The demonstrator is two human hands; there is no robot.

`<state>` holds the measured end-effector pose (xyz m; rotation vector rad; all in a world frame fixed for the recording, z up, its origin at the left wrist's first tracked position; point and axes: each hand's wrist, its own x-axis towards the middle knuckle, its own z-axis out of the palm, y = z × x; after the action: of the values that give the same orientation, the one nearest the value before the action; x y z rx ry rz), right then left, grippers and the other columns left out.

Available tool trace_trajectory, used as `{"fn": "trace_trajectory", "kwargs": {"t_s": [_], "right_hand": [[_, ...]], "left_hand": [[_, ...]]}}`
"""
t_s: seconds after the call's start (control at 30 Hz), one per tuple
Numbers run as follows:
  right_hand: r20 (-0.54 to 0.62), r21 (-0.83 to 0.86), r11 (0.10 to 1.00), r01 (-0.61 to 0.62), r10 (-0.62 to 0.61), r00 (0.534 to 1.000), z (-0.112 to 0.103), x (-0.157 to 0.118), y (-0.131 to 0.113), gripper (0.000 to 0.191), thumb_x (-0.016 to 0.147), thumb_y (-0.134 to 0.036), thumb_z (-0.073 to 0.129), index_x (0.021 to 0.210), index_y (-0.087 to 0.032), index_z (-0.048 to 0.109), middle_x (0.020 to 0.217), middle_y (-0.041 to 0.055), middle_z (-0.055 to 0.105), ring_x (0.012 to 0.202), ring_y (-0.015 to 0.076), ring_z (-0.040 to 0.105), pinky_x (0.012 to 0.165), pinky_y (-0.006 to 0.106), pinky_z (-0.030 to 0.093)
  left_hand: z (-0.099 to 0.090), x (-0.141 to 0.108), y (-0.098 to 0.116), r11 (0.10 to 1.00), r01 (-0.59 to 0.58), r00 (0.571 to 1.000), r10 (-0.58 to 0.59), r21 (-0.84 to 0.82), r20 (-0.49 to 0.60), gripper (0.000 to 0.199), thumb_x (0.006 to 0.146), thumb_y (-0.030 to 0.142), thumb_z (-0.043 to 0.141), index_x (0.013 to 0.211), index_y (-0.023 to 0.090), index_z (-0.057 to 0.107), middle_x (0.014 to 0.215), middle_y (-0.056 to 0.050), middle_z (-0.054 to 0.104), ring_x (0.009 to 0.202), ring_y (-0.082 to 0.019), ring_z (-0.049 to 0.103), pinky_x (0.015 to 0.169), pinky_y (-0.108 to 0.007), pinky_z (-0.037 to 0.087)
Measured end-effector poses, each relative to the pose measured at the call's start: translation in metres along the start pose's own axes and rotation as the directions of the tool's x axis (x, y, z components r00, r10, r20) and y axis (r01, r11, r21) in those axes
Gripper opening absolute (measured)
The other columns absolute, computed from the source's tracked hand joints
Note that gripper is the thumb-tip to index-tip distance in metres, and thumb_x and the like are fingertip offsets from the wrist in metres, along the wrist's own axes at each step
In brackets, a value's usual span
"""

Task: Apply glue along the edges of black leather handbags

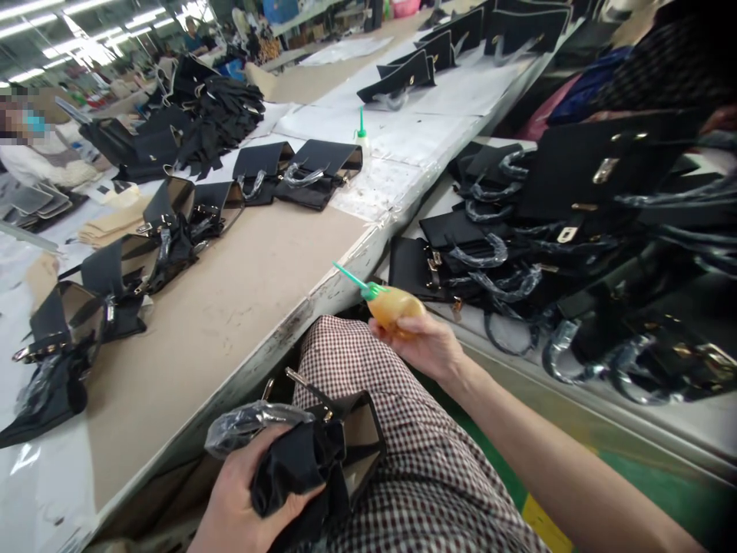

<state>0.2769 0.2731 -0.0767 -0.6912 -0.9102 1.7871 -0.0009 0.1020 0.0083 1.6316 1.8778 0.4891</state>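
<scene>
My left hand (247, 491) grips a small black bag (305, 461) over my lap, its fingers and thumb wrapped round the bunched black part. Clear plastic covers the bag's handle, and the beige inside of its flap faces right. Above my checked clothing, my right hand (423, 342) holds a squeeze bottle (397, 307) of yellowish content. The bottle's green nozzle points up and left toward the table edge, apart from the bag.
On the long table (253, 284), several black bags (118, 276) line the left side and back. A second green-tipped bottle (361, 138) stands there. Piled bags (484, 246) cover the surface at right. A person (51, 153) sits at far left.
</scene>
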Motion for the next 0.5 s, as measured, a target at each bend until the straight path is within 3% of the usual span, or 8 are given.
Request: {"fn": "trace_trajectory", "kwargs": {"t_s": [0.13,0.27,0.37,0.5], "right_hand": [[0.068,-0.102,0.991,0.086,-0.080,0.995,0.031,0.087,0.000,0.044,0.084,-0.032,0.058,0.126,-0.023,0.051,0.139,0.0084,0.059,0.124,0.0225,0.058,0.110,0.044,0.044],[0.093,-0.263,0.953,0.148,-0.127,0.988,0.047,0.156,0.007,0.048,0.081,-0.040,0.059,0.123,-0.022,0.043,0.135,0.0117,0.060,0.119,0.0244,0.061,0.102,0.045,0.051],[0.124,-0.425,0.884,0.193,-0.154,0.980,0.051,0.194,0.017,0.062,0.071,-0.032,0.065,0.126,-0.021,0.039,0.129,0.0113,0.062,0.115,0.0274,0.061,0.098,0.048,0.053],[0.157,-0.657,0.714,0.244,-0.187,0.970,0.053,0.220,0.025,0.060,0.060,-0.020,0.072,0.116,-0.019,0.051,0.127,0.0123,0.060,0.122,0.0346,0.051,0.110,0.057,0.037]], "left_hand": [[0.003,-0.006,-0.011,0.997,0.038,0.996,-0.043,-0.068,-0.076,0.048,0.068,0.055,0.080,0.106,0.028,0.073,0.104,-0.006,0.078,0.096,-0.033,0.073,0.093,-0.048,0.059],[0.006,-0.010,-0.028,0.990,0.093,0.985,-0.107,-0.103,-0.132,0.053,0.067,0.058,0.079,0.107,0.024,0.072,0.104,-0.007,0.078,0.095,-0.032,0.073,0.093,-0.046,0.058],[0.006,-0.013,-0.039,0.988,0.136,0.974,-0.147,-0.069,-0.175,0.059,0.067,0.061,0.079,0.109,0.019,0.070,0.107,-0.009,0.077,0.097,-0.032,0.072,0.096,-0.046,0.056],[0.002,-0.014,-0.047,0.993,0.113,0.982,-0.115,-0.021,-0.148,0.061,0.068,0.061,0.078,0.110,0.018,0.071,0.108,-0.010,0.078,0.096,-0.031,0.074,0.095,-0.044,0.058]]}}
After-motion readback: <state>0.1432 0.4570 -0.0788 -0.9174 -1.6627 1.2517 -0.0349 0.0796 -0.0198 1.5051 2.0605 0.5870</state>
